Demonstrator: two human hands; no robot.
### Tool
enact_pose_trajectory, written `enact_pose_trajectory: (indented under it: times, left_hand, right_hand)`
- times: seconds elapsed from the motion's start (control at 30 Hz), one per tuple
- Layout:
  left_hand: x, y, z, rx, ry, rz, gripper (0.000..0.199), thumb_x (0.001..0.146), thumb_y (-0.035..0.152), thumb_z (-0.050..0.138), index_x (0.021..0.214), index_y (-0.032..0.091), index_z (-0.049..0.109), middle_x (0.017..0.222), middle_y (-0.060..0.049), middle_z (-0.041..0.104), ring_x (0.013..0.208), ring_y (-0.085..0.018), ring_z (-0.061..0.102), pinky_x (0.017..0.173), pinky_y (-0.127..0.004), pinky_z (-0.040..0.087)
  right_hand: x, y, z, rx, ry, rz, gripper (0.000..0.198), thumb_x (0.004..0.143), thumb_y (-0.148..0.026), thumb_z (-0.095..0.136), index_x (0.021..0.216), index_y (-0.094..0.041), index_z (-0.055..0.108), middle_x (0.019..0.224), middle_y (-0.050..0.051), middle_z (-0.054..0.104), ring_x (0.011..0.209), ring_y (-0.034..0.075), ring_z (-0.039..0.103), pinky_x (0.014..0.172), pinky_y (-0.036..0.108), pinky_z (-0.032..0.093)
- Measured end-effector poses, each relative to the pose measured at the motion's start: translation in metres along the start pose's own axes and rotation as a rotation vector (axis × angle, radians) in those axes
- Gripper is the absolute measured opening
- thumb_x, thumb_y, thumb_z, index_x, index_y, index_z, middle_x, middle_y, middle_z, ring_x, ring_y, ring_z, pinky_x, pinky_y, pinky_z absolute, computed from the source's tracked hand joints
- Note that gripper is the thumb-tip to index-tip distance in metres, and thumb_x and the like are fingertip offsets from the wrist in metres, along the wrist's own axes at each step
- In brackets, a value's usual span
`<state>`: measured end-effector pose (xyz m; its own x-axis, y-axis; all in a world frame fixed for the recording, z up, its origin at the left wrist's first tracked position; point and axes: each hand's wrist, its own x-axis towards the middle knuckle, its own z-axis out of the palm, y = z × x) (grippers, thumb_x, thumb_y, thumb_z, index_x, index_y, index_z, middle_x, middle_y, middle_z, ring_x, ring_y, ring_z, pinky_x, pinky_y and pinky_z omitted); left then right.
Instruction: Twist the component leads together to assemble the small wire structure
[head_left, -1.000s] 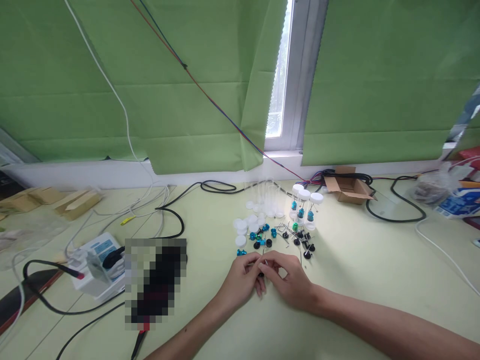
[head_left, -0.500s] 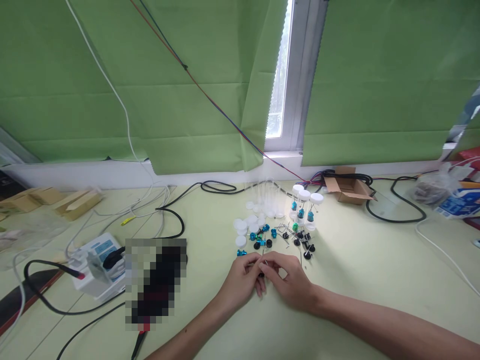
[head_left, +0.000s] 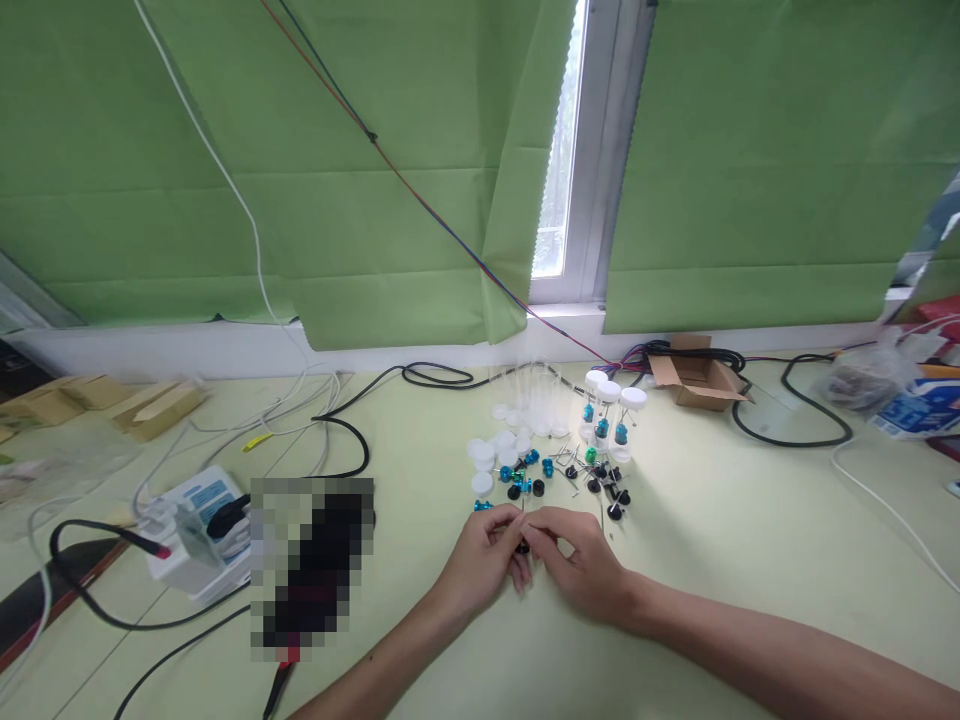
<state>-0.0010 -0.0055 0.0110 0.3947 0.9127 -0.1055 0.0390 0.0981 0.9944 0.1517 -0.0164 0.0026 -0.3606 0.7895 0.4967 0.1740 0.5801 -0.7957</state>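
My left hand (head_left: pixel 478 558) and my right hand (head_left: pixel 576 560) meet fingertip to fingertip near the front of the table. Between them is a small black part (head_left: pixel 523 547), mostly hidden by the fingers, with a thin metal pin rising above it. The left fingers are closed round the black part, while the right thumb and forefinger pinch at the pin. Just beyond lie loose blue metal parts (head_left: pixel 532 457), a green part (head_left: pixel 591 454), black knob-like parts (head_left: pixel 615 511) and thin metal pins. White caps (head_left: pixel 482 484) sit to their left.
Clear tubes (head_left: pixel 544 400) stand behind the loose parts. Beside them, three white-capped tubes (head_left: pixel 621 415) hold blue parts. An open cardboard box (head_left: pixel 697 382) and black cables lie at the back right. A white power strip (head_left: pixel 196 530) with cords is on the left.
The right fingertips have shifted slightly at the pin, and a little more of the black part shows between the hands. The other things stay where they were.
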Motion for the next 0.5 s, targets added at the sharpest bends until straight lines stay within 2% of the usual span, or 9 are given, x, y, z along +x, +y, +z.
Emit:
enact_pose_trajectory:
  times: [0.27, 0.5]
  left_hand:
    - [0.0006, 0.0025, -0.0010, -0.040, 0.006, -0.015, 0.039, 0.084, 0.050, 0.059, 0.066, 0.015, 0.060, 0.052, 0.001, 0.055, 0.041, -0.011, 0.054, 0.039, -0.021, 0.042]
    - [-0.0003, 0.0024, -0.0016, -0.055, -0.003, -0.017, 0.034, 0.086, 0.046, 0.059, 0.071, 0.015, 0.062, 0.051, 0.000, 0.058, 0.041, -0.011, 0.054, 0.040, -0.020, 0.042]
  right_hand:
    - [0.0008, -0.0044, 0.0000, 0.032, 0.080, -0.008, 0.027, 0.098, -0.025, 0.042, 0.077, -0.019, 0.058, 0.062, -0.001, 0.062, 0.051, 0.011, 0.057, 0.053, 0.022, 0.047]
    - [-0.0004, -0.0053, -0.0001, 0.118, 0.071, -0.043, 0.016, 0.098, -0.023, 0.041, 0.098, -0.020, 0.057, 0.061, -0.003, 0.060, 0.048, 0.010, 0.055, 0.050, 0.021, 0.046]
